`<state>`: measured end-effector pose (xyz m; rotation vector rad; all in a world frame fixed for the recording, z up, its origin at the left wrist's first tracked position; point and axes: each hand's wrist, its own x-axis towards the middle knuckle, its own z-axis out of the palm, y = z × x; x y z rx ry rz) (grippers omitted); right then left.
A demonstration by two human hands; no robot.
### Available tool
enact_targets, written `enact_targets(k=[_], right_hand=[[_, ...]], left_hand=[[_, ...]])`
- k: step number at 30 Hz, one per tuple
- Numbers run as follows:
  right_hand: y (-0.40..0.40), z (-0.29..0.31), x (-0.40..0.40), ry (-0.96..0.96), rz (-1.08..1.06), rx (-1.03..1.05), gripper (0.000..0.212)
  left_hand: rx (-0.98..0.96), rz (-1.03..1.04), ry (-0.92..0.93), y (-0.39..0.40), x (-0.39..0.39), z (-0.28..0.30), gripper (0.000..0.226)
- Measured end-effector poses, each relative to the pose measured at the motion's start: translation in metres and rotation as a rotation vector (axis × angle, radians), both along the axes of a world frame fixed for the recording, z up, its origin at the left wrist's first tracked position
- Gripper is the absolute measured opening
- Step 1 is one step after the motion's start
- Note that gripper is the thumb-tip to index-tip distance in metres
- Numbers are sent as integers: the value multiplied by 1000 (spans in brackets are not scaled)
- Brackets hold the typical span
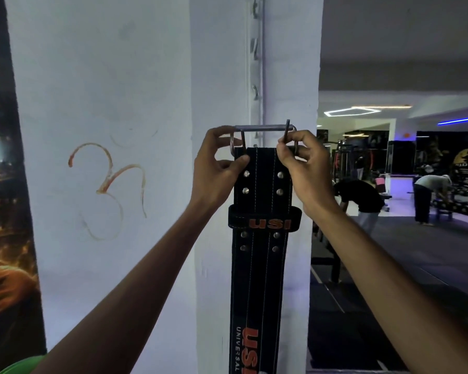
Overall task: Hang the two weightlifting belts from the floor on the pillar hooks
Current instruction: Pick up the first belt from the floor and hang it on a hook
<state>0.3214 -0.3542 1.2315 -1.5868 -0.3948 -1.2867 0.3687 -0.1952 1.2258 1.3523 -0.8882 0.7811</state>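
A black weightlifting belt (262,265) with orange USI lettering hangs straight down against the white pillar (216,76). Its metal buckle (264,128) is at the top, held level in front of a vertical metal hook rail (258,63) fixed to the pillar. My left hand (219,168) pinches the buckle's left side and the belt's top corner. My right hand (305,168) grips the buckle's right side and one of its prongs, which points up. Several hooks on the rail above the buckle are bare. Whether the buckle rests on a hook is hidden. A second belt is not in view.
A painted orange symbol (108,184) marks the pillar's left face. A dark poster (3,184) covers the far left. To the right the gym floor opens out, with two people (362,198) bending over near benches and equipment (449,201).
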Motion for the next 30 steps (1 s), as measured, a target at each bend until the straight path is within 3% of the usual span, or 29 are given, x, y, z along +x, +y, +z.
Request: enact_targets(k=[5,14,17,21,30], right_hand=[[-2,15,27,-19,4,11,9],[-7,14,52,-3,61,78,42],[-9,7,57,34,44,97,37],[-9,8,62,64,-30,101,12],[-10,13,63,159,-73,90,23]], left_hand=[[-50,26,25,-6,27,9,62],[-77,21,98,-18,51,8,53],[-94,-11,171,-21,52,0,48],[-102,-5,217,-25,49,1,46],[-101,73,269,-23,40,2,48]])
